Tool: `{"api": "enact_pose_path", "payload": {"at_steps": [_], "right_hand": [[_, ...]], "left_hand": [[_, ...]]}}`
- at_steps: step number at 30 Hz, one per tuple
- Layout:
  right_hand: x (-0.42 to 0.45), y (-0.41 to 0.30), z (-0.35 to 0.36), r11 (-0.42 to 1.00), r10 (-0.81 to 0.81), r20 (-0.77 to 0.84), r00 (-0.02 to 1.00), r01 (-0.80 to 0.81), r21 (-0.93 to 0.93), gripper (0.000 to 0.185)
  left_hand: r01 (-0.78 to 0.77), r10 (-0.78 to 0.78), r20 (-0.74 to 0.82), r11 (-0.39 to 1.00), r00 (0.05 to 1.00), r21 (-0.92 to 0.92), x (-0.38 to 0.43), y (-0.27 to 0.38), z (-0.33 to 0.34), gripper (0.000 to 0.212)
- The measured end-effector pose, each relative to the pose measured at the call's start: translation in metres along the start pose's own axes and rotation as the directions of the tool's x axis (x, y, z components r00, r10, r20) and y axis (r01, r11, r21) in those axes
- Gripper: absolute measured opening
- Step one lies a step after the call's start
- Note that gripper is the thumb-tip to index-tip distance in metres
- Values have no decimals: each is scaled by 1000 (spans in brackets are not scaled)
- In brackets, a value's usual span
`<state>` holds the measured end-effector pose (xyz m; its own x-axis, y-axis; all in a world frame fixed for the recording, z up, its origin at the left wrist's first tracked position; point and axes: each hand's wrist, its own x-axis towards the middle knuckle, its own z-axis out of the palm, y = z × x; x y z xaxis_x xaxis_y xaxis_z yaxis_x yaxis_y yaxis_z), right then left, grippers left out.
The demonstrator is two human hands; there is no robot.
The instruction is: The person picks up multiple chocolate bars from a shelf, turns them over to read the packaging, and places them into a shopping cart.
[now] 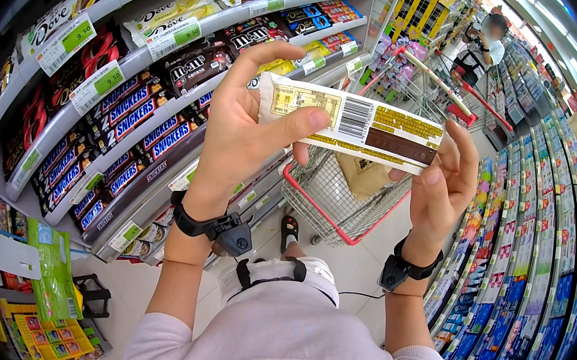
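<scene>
A white-wrapped chocolate bar [353, 119], its printed and barcoded back facing me, is held up between both hands in front of my chest. My left hand [253, 118] grips its left end, with the thumb lying across the wrapper. At the right end, my right hand [445, 170] pinches the lower corner between thumb and fingers. Each wrist wears a black strap with a small camera-like device. Beneath the bar stands a wire shopping cart [312, 203] with a red rim, and a tan bag [365, 180] lies in it.
Shelves of Dove bars [174, 12], M&M's packs [200, 68] and Snickers bars [127, 110] curve along the left. Shelves of boxed goods [528, 258] line the right. Farther up the aisle are another cart [435, 87] and a person [482, 47]. A green package [49, 271] hangs at lower left.
</scene>
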<state>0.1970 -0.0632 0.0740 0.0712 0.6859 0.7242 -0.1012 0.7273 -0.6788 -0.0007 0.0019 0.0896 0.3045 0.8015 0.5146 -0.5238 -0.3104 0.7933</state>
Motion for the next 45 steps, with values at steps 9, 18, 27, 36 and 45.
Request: {"api": "enact_pose_path", "payload": {"at_steps": [9, 18, 27, 36, 45], "right_hand": [[-1, 9, 5, 994, 33, 26, 999, -36, 106, 49], [-1, 58, 70, 533, 477, 261, 839, -512, 674, 45], [34, 89, 84, 793, 323, 241, 915, -401, 459, 41], [66, 106, 102, 852, 194, 514, 835, -403, 335, 63], [87, 132, 135, 972, -236, 532, 813, 193, 136, 35]], "left_hand": [[-10, 7, -63, 999, 998, -47, -7, 1, -2, 53], [-254, 215, 207, 949, 955, 187, -30, -14, -34, 90], [-210, 314, 120, 270, 942, 940, -40, 33, -73, 58], [2, 223, -19, 78, 975, 997, -39, 49, -84, 49], [55, 324, -173, 344, 930, 937, -3, 19, -91, 44]]}}
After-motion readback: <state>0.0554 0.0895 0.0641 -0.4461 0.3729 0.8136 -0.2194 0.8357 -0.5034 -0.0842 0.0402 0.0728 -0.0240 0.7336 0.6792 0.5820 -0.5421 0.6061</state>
